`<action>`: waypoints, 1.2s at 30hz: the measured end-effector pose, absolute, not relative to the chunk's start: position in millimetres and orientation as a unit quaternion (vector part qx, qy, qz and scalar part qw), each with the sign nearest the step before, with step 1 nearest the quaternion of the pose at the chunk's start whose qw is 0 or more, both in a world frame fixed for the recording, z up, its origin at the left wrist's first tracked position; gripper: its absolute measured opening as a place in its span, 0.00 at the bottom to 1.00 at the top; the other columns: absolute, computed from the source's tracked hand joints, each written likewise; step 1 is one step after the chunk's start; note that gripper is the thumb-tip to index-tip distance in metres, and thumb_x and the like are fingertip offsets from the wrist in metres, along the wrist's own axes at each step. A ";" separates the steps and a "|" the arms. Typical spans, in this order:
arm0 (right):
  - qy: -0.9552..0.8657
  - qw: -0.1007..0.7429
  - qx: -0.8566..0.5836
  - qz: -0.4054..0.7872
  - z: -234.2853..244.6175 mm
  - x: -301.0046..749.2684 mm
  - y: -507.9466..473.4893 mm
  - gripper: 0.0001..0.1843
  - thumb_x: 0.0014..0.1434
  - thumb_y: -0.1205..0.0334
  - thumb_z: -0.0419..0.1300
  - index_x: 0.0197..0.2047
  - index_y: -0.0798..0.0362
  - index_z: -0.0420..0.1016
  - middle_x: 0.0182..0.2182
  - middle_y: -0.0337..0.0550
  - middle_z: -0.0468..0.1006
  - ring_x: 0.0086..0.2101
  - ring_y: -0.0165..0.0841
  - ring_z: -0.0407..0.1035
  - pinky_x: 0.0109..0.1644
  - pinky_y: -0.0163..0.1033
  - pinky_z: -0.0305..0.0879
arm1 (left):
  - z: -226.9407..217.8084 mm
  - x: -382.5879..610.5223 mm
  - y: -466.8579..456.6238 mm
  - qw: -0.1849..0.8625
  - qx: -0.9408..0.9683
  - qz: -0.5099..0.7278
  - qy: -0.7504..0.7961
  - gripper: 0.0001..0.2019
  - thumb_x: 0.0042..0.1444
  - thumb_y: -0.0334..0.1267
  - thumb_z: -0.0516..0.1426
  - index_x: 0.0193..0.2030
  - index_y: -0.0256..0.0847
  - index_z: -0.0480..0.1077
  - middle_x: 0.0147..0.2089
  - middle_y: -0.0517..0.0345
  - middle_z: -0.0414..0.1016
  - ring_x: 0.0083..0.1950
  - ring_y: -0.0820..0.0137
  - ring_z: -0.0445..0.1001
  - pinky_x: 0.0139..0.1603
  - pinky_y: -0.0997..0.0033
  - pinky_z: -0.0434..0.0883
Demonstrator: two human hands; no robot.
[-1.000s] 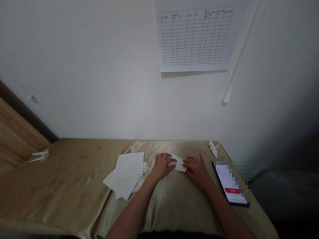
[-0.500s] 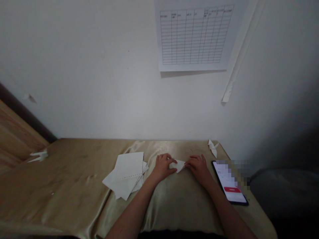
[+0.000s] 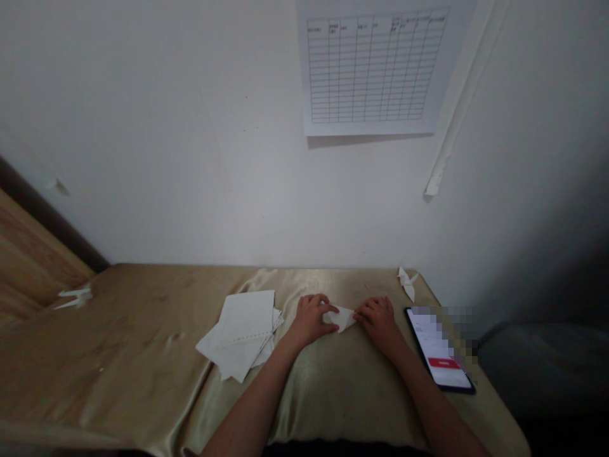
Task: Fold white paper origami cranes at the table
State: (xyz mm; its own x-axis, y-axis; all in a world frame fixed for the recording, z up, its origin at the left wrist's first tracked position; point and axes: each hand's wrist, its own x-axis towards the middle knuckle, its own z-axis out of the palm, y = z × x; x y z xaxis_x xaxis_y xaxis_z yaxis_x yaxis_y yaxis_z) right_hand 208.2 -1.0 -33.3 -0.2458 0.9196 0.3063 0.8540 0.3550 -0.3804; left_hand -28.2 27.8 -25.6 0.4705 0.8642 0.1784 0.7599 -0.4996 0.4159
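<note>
A small folded piece of white paper point(image 3: 343, 318) lies between my hands on the gold tablecloth. My left hand point(image 3: 314, 320) holds its left part, with thumb and forefinger around it. At its right corner my right hand point(image 3: 377, 318) pinches the edge, fingers curled together. Left of my left hand lies a loose stack of white paper sheets point(image 3: 247, 327), one with a perforated edge. Beyond my right hand a folded paper crane point(image 3: 406, 284) rests near the back edge.
A phone point(image 3: 442, 355) with a lit screen lies by the table's right edge. White paper scraps point(image 3: 75, 296) sit at the far left, beside a wooden panel point(image 3: 38, 254). The wall behind carries a printed table sheet point(image 3: 371, 76). Gold cloth point(image 3: 118, 355) covers the table.
The fingers of my right hand have curled in a little more at the paper's right corner. Otherwise the hands and the things around them stay almost in place.
</note>
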 end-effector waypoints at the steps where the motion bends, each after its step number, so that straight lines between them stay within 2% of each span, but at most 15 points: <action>1: -0.784 0.249 -0.566 0.067 -33.8 207.6 -1.1 0.13 0.65 0.53 0.53 0.40 0.44 0.79 0.39 0.43 0.79 0.49 0.42 0.64 0.64 0.57 0.45 | -25.6 -28.4 28.0 0.143 0.848 0.181 0.477 0.22 0.47 0.50 0.68 0.51 0.58 0.76 0.57 0.59 0.69 0.60 0.56 0.63 0.64 0.51 0.55; 4: -0.766 0.272 -0.578 0.070 -36.7 205.7 -1.0 0.12 0.64 0.52 0.55 0.39 0.45 0.79 0.39 0.42 0.79 0.48 0.42 0.64 0.65 0.58 0.42 | -24.9 -28.4 28.1 0.148 0.849 0.174 0.476 0.23 0.47 0.51 0.68 0.51 0.59 0.76 0.58 0.60 0.69 0.61 0.56 0.63 0.64 0.51 0.54; 10: -0.737 0.282 -0.609 0.082 -40.0 199.7 0.9 0.11 0.63 0.54 0.56 0.39 0.46 0.79 0.40 0.43 0.80 0.49 0.43 0.65 0.63 0.58 0.46 | -20.9 -27.0 26.4 0.152 0.846 0.172 0.482 0.24 0.46 0.51 0.68 0.52 0.58 0.75 0.58 0.58 0.69 0.61 0.55 0.62 0.64 0.51 0.54; 16: -0.728 0.227 -0.643 0.069 -35.0 192.0 9.1 0.10 0.61 0.55 0.57 0.36 0.45 0.80 0.43 0.45 0.78 0.52 0.47 0.63 0.62 0.70 0.40 | -22.4 -27.9 26.8 0.155 0.844 0.168 0.485 0.27 0.43 0.52 0.69 0.52 0.60 0.75 0.58 0.59 0.69 0.62 0.54 0.61 0.65 0.50 0.53; 21: -0.722 0.213 -0.655 0.070 -36.2 187.6 16.4 0.09 0.60 0.56 0.58 0.34 0.46 0.79 0.42 0.47 0.78 0.52 0.49 0.63 0.62 0.75 0.36 | -26.8 -28.9 28.1 0.153 0.842 0.180 0.484 0.27 0.42 0.52 0.70 0.52 0.60 0.75 0.58 0.61 0.70 0.62 0.54 0.62 0.65 0.51 0.54; 25: -0.717 0.229 -0.656 0.062 -40.9 187.2 13.1 0.09 0.60 0.54 0.59 0.35 0.46 0.79 0.42 0.46 0.77 0.53 0.49 0.61 0.63 0.73 0.37 | -28.0 -29.5 28.5 0.154 0.844 0.179 0.482 0.26 0.43 0.50 0.70 0.52 0.59 0.75 0.59 0.60 0.69 0.62 0.54 0.61 0.66 0.50 0.52; 30: -0.710 0.256 -0.653 0.066 -45.0 188.2 7.7 0.10 0.61 0.53 0.58 0.37 0.46 0.79 0.43 0.44 0.76 0.53 0.47 0.61 0.64 0.70 0.37 | -30.3 -30.4 29.2 0.151 0.845 0.180 0.481 0.19 0.51 0.50 0.66 0.51 0.58 0.76 0.59 0.59 0.69 0.62 0.56 0.62 0.66 0.49 0.53; 33: -0.706 0.260 -0.654 0.074 -45.8 188.0 8.2 0.09 0.61 0.54 0.58 0.36 0.46 0.78 0.43 0.44 0.76 0.53 0.46 0.61 0.64 0.70 0.37 | -29.5 -29.2 27.7 0.150 0.842 0.180 0.485 0.20 0.50 0.54 0.66 0.51 0.58 0.76 0.59 0.58 0.69 0.62 0.55 0.61 0.66 0.47 0.52; 36: -0.700 0.263 -0.660 0.071 -45.1 187.1 8.4 0.09 0.61 0.54 0.58 0.36 0.47 0.79 0.44 0.45 0.75 0.52 0.45 0.62 0.64 0.69 0.37 | -26.3 -26.9 25.0 0.147 0.837 0.177 0.496 0.22 0.48 0.53 0.67 0.50 0.57 0.76 0.59 0.58 0.68 0.63 0.53 0.60 0.66 0.45 0.52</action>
State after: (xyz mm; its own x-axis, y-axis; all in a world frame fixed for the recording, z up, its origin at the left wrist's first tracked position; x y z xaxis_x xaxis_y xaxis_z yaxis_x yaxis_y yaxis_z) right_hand 187.1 8.4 -45.1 0.0087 0.9617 0.2739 0.8871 0.1190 -0.4461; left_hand -26.9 25.0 -26.3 0.4455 0.8824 0.1514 0.7783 -0.4653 0.4215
